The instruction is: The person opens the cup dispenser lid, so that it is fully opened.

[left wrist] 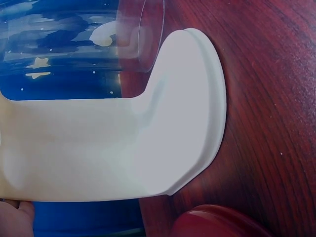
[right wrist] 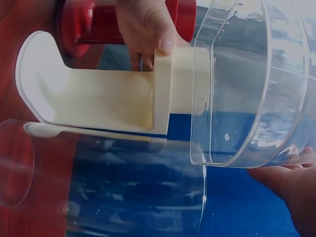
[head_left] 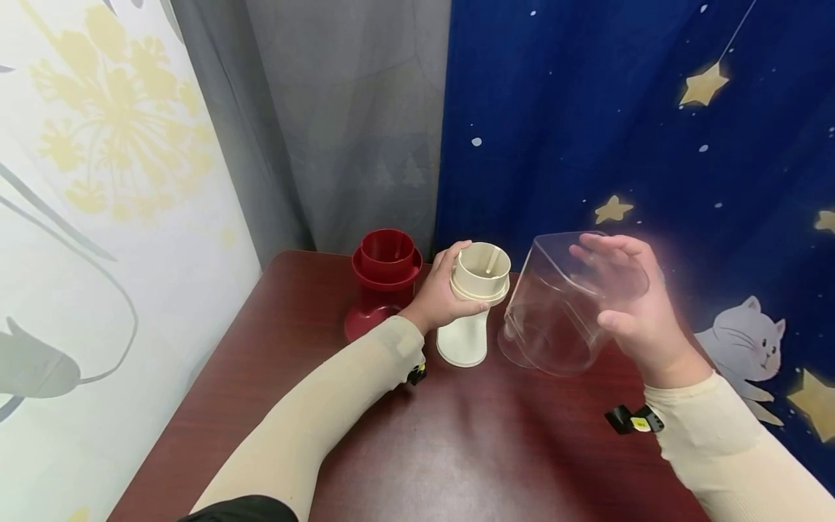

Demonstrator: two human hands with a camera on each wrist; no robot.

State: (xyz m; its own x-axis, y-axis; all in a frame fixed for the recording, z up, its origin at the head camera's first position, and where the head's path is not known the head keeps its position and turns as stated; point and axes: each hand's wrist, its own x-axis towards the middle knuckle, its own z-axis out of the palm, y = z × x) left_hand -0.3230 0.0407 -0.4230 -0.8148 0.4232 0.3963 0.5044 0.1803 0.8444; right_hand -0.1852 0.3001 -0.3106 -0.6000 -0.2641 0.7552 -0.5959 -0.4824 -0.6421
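A cream dispenser-like stand (head_left: 462,337), with a round collar and an open cup on top, stands upright on the table. My left hand (head_left: 442,297) grips its collar from the left, fingers behind and thumb across the front. My right hand (head_left: 642,312) holds a clear plastic container (head_left: 554,297), tilted and raised to the right of the cream stand. In the right wrist view the container's rim (right wrist: 201,163) overlaps the cream cup. A second clear cylinder (right wrist: 133,182) stands on the table beside the cream stand, mostly behind the held container in the head view.
A red stand (head_left: 388,262) of the same shape is on the table to the left of the cream one, partly behind my left hand. The dark red wooden table (head_left: 430,449) ends at a grey curtain (head_left: 352,109) and a blue starry curtain (head_left: 587,109).
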